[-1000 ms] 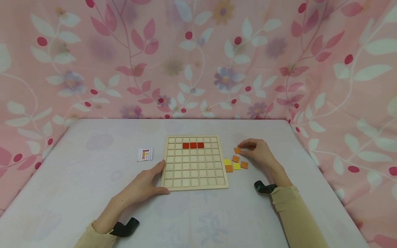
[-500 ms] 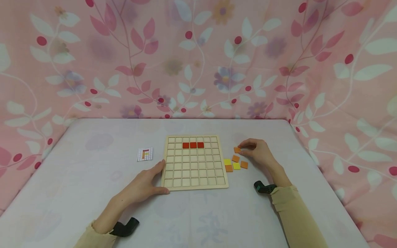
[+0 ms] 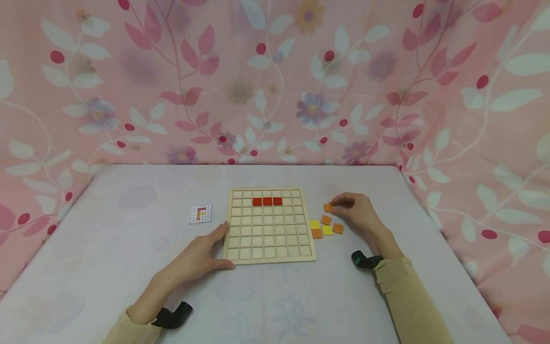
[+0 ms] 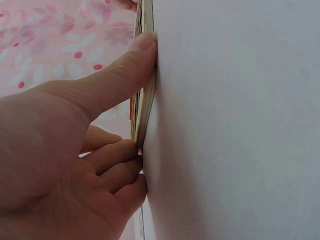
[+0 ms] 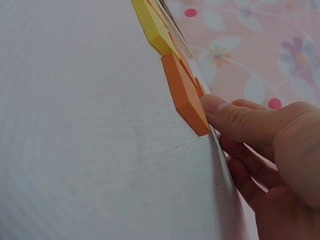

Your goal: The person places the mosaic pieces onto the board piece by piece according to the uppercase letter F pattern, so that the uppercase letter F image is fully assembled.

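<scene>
A pale wooden grid board (image 3: 263,227) lies flat on the table, with red square tiles (image 3: 267,201) in a row in its second line of cells. My left hand (image 3: 195,258) holds the board's near left corner. In the left wrist view its thumb (image 4: 142,45) lies along the front edge and its bent fingers (image 4: 122,160) touch the side. To the right of the board my right hand (image 3: 358,212) pinches an orange tile (image 3: 328,208) at table level. Loose orange tiles (image 3: 338,229) and yellow tiles (image 3: 327,230) lie just below that hand, beside the board.
A small printed card (image 3: 200,214) with a coloured grid pattern lies left of the board. The table (image 3: 275,301) has a white cloth. Pink floral fabric (image 3: 275,81) hangs behind and at the sides. A black wrist device (image 3: 366,259) sits on the right wrist.
</scene>
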Demonstrator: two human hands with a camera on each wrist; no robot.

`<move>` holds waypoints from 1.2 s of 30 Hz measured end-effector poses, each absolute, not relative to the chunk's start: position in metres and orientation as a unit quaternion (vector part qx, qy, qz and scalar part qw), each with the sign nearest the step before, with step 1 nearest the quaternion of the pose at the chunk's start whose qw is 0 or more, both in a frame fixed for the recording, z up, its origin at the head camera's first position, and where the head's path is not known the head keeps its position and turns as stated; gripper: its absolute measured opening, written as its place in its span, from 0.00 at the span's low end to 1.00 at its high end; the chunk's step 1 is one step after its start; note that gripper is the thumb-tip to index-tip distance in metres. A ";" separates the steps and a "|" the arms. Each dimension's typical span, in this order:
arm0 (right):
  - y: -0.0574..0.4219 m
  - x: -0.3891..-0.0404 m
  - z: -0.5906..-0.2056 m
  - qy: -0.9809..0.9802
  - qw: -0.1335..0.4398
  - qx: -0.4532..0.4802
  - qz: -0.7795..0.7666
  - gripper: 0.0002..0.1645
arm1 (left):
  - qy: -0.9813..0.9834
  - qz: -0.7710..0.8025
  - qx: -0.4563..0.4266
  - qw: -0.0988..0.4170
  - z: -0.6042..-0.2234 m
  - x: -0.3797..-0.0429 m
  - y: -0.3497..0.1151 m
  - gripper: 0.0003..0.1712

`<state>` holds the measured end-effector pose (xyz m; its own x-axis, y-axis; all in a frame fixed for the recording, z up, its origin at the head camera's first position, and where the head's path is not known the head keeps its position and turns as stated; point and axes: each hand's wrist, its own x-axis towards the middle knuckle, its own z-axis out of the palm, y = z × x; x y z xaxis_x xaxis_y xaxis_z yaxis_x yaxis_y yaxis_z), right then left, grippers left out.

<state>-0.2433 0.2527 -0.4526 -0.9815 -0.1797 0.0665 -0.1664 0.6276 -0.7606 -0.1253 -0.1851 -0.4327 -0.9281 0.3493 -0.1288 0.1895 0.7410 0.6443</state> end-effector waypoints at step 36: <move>0.156 -0.244 -0.416 0.867 -0.031 -0.136 -0.479 0.13 | 0.927 0.323 0.153 0.114 -0.436 -0.127 -0.188 0.64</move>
